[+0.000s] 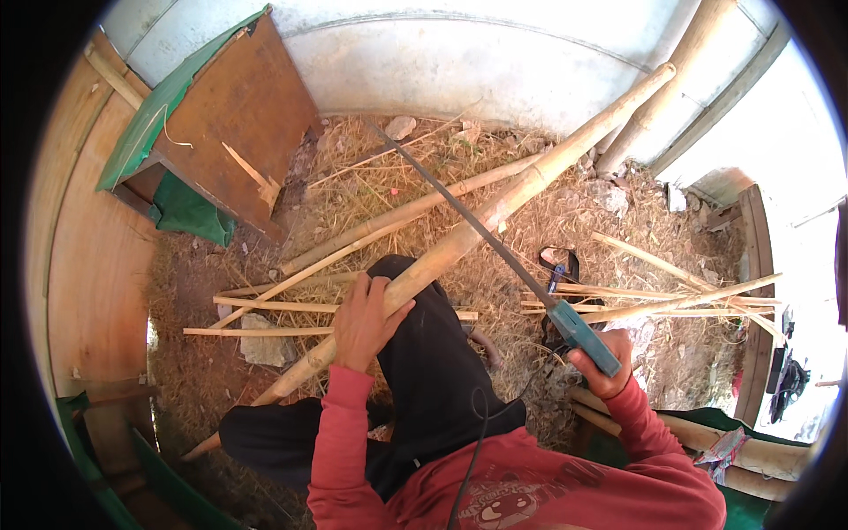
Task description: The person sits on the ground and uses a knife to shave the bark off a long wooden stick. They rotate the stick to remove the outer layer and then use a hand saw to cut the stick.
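Note:
A long, thick bamboo pole (530, 181) slants from the lower left to the upper right, across my bent leg. My left hand (369, 322) is wrapped round it near my knee. My right hand (609, 364) is closed on the blocky teal handle of a handsaw (583, 336). Its long, narrow blade (442, 193) points away to the upper left and crosses over the pole, beside a pale patch on the bamboo. Whether the blade touches the bamboo I cannot tell. The palm side of my right hand is hidden.
Split bamboo strips (274, 306) lie at the left, more strips (671, 305) at the right. A thinner pole (397, 215) rests on the straw-covered ground. A wooden box (234, 115) with green covering stands at the far left. Stones (265, 346) and a black cord are close by.

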Demonstrator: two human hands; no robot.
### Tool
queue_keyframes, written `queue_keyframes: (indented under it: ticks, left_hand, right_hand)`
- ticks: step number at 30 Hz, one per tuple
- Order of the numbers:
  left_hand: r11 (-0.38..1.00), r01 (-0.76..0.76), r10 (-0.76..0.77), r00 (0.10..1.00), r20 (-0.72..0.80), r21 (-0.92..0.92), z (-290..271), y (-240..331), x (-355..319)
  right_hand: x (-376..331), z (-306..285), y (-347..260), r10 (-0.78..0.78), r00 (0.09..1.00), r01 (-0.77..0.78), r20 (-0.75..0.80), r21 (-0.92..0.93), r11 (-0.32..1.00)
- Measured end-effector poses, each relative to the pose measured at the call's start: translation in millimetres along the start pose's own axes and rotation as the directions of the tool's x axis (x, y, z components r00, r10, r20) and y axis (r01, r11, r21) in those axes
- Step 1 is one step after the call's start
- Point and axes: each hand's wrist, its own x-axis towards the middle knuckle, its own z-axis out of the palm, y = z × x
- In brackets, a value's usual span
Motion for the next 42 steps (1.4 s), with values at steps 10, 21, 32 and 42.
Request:
queue_keyframes:
  ticks: [10, 21, 32, 42]
  left_hand:
    - [0.984, -0.180, 0.180, 0.982, -0.061, 0.006, -2, 30, 41]
    - [0.986, -0.119, 0.122, 0.992, 0.018, -0.120, 7, 37, 49]
    - [0.988, -0.021, 0.037, 0.994, 0.106, -0.154, 15, 30, 47]
    - [0.978, -0.017, 0.049, 0.987, 0.151, -0.206, 16, 23, 52]
  right_hand:
    - [0, -8, -8, -0.101, 0.984, 0.086, -0.147, -0.109, 0.990]
    - [12, -42, 26, 0.052, 0.980, -0.052, -0.193, 0.002, 0.999]
    - [17, -39, 8, 0.009, 0.978, -0.032, -0.209, -0.109, 0.993]
    - [0, -47, 14, -0.031, 0.985, -0.004, -0.172, -0.198, 0.980]
